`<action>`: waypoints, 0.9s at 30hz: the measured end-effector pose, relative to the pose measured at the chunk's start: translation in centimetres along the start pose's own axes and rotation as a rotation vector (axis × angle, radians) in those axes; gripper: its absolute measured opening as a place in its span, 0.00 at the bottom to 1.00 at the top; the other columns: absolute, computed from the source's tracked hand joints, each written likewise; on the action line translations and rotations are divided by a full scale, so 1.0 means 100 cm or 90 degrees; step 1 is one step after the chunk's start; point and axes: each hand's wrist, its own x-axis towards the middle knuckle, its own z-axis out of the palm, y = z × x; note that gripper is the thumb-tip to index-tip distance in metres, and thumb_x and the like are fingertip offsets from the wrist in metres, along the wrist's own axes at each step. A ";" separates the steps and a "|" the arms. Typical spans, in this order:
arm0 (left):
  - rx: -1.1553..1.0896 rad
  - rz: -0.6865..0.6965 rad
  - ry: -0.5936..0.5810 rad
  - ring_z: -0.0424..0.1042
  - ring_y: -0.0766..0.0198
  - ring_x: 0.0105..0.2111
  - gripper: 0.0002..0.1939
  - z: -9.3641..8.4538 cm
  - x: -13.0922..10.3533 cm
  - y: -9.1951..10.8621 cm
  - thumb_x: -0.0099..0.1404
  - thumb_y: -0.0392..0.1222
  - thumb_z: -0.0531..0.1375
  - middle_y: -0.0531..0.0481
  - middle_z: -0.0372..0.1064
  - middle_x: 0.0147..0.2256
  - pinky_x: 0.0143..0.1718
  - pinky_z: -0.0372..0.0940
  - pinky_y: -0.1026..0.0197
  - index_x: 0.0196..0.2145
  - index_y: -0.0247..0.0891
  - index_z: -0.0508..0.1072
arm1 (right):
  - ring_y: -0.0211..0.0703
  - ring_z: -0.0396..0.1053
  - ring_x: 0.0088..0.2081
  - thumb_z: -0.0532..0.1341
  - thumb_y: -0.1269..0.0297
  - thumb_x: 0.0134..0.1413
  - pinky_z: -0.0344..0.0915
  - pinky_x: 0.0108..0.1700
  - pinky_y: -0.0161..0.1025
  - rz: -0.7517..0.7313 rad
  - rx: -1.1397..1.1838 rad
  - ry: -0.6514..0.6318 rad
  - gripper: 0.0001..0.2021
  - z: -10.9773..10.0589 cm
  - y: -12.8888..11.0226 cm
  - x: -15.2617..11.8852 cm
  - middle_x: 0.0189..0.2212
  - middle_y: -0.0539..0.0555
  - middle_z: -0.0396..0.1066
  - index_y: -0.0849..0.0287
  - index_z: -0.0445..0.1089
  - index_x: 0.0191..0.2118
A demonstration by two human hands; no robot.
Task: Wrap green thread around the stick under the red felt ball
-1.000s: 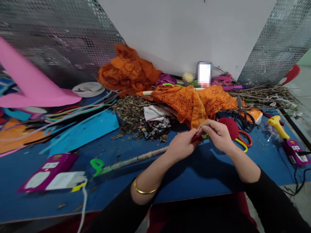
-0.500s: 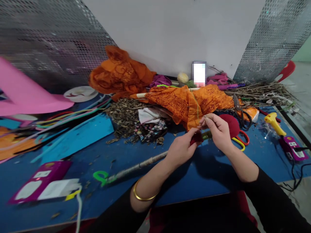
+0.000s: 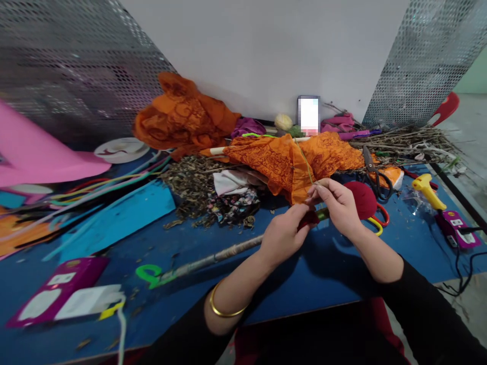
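Note:
My left hand point(image 3: 285, 230) is closed around a long wrapped stick point(image 3: 224, 253) at a dark red section. A bright green fuzzy loop point(image 3: 149, 276) sits at the stick's lower left end. My right hand point(image 3: 338, 205) pinches a thin green thread point(image 3: 305, 161) just above the stick. The thread stretches up across the patterned orange cloth point(image 3: 266, 159). Between the hands shows a short olive-green part point(image 3: 322, 214) of the stick. A round dark red thing point(image 3: 362, 199) is partly behind my right hand; whether it joins the stick I cannot tell.
Dark scissors point(image 3: 375, 175) and red-yellow handles point(image 3: 380, 220) lie at right, with a yellow glue gun point(image 3: 428, 190) and a purple power strip point(image 3: 458, 230). Dry leaves point(image 3: 190, 187), blue sheet point(image 3: 125, 215) and a purple box point(image 3: 57, 291) lie left. A lit phone point(image 3: 309, 115) leans against the wall.
The view has shifted slightly, so most things appear a little further left. Both hands keep their holds, and my right fingers have moved slightly closer to the left hand.

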 end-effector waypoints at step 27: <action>0.346 0.298 0.133 0.73 0.63 0.29 0.14 0.004 -0.002 0.004 0.72 0.36 0.49 0.47 0.76 0.31 0.30 0.63 0.60 0.36 0.37 0.73 | 0.38 0.74 0.33 0.61 0.55 0.57 0.72 0.40 0.38 0.102 -0.018 -0.023 0.11 0.001 0.012 0.001 0.29 0.50 0.73 0.59 0.69 0.31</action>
